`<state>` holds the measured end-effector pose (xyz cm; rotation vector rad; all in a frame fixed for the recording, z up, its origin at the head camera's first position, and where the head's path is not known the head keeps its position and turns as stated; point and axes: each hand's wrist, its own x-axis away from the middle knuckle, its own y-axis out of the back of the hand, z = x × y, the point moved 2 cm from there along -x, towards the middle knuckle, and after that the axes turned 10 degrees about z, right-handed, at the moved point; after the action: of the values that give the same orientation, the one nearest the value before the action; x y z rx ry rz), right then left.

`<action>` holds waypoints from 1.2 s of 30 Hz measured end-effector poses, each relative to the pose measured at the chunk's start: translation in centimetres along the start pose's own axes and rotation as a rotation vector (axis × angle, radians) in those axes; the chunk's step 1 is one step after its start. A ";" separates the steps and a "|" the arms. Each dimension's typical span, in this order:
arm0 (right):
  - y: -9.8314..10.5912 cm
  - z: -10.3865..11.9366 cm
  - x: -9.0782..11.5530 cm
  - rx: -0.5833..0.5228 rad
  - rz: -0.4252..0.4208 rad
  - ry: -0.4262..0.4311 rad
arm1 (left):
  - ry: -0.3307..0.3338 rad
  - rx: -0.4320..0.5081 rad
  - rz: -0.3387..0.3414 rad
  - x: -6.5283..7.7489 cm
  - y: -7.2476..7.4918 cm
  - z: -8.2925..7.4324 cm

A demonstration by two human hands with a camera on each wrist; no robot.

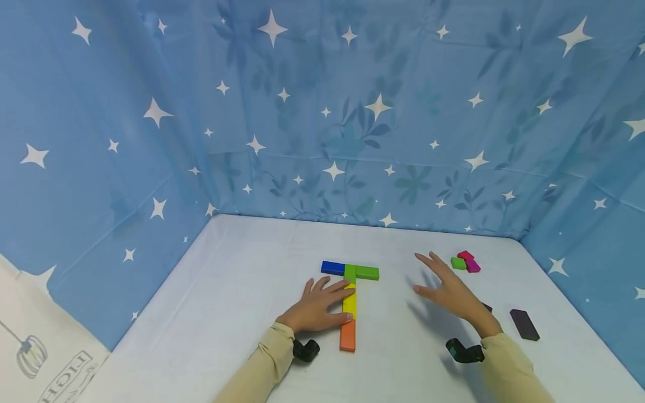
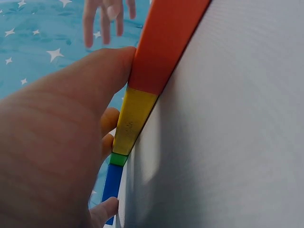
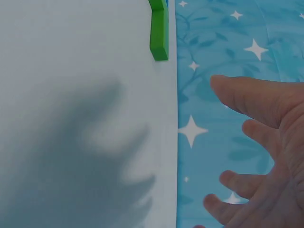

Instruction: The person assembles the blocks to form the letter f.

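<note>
My left hand lies spread at the left of a T-shaped row of flat blocks. Its thumb touches the side of the orange block near the joint with the yellow block, and fingertips reach over the yellow block's far end. Beyond the yellow one, a green block continues the stem. A blue block abuts it on the left, a second green block on the right. My right hand hovers above the table with fingers apart, holding nothing; its shadow falls on the white surface.
At the far right a small green block, a red block and a magenta block lie clustered. A black block lies nearer, right of my right wrist. Blue starry curtains enclose the white table.
</note>
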<state>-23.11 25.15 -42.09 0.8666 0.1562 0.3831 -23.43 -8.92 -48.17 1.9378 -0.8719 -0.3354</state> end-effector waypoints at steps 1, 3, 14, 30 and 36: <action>0.2 -0.2 0.5 0.004 -0.004 -0.010 | -0.001 0.001 0.000 0.0 0.0 0.0; 0.7 -0.5 1.5 0.015 -0.017 -0.029 | -0.001 0.004 0.004 0.1 0.1 0.0; 3.0 -2.9 5.3 0.071 -0.057 -0.098 | 0.019 -0.023 -0.007 0.1 0.5 0.1; 2.8 -6.3 8.3 0.134 0.000 -0.262 | -0.003 0.001 -0.006 0.2 0.2 0.0; 2.5 -6.8 8.6 0.195 -0.041 -0.274 | -0.014 0.007 -0.001 0.2 0.1 -0.1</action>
<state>-17.77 34.79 -44.39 1.0973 -0.0432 0.2092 -23.30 -8.98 -48.06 1.9440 -0.8827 -0.3475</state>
